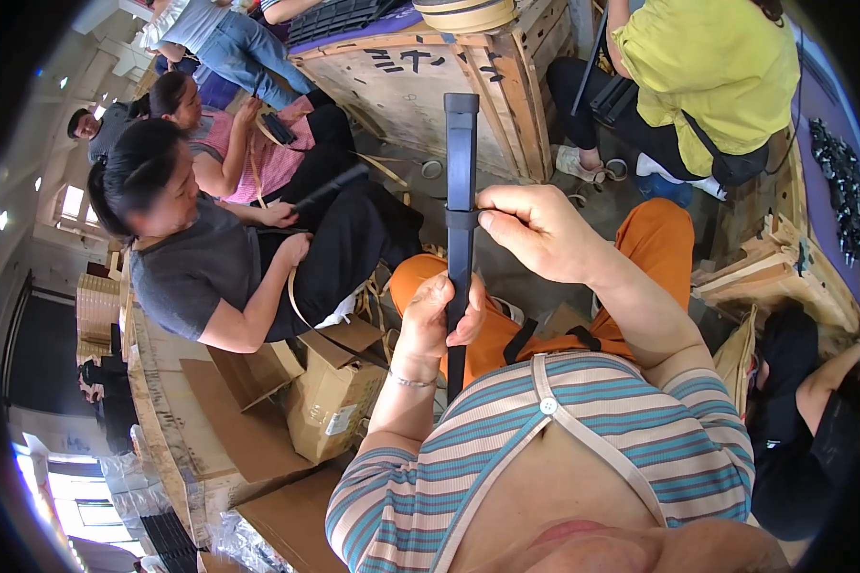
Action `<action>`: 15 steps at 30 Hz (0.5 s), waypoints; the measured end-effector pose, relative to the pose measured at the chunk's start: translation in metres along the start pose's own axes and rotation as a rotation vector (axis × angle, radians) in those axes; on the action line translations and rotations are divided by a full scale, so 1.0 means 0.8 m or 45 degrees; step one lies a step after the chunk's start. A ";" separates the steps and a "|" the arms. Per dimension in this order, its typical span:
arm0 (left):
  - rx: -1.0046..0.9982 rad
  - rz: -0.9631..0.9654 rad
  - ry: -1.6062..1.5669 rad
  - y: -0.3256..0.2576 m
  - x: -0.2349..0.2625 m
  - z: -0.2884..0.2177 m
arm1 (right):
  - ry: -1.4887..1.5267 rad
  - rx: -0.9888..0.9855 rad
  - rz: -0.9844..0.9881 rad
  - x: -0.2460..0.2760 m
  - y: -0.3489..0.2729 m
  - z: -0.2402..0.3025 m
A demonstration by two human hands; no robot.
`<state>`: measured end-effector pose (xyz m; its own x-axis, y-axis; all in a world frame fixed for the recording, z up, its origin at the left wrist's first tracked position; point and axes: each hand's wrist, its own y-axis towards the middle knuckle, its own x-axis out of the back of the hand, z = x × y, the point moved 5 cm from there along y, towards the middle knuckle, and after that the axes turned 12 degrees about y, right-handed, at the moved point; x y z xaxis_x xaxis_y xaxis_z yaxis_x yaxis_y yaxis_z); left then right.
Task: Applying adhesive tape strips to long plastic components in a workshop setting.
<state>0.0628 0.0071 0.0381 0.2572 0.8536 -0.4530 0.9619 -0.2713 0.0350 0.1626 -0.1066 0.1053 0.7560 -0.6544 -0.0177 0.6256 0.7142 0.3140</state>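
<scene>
A black belt (pixel 462 158) stands upright before me, folded into a narrow flat bundle with a squared top end. Its lower part passes through my left hand (pixel 435 310), whose fingers wrap around it. A narrow black loop (pixel 462 219) encircles the belt above that hand. At the loop's right edge, the thumb and forefinger of my right hand (pixel 545 234) are pinched together on it. The belt's lower tail hangs down in front of my striped top.
At left, a seated co-worker (pixel 210 239) holds a dark strap, with others beyond. Open cardboard boxes (pixel 330 401) stand at my left. A wooden crate (pixel 401 95) is ahead. On the right, small black parts (pixel 836 186) lie on a purple-topped table; a person in yellow (pixel 707 76) sits nearby.
</scene>
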 end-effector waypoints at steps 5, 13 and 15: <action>0.043 0.187 -0.293 -0.001 0.003 0.011 | 0.062 0.037 -0.031 -0.008 0.004 -0.002; 0.101 0.410 -0.574 0.011 -0.024 0.009 | 0.491 0.142 -0.043 -0.028 0.030 -0.071; 0.083 0.420 -0.617 0.011 -0.017 0.009 | 0.891 -0.271 0.154 -0.014 0.022 -0.065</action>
<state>0.0670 -0.0099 0.0381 0.4550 0.4233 -0.7834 0.8266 -0.5279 0.1949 0.1751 -0.0736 0.0617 0.7236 -0.3076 -0.6178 0.5004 0.8504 0.1627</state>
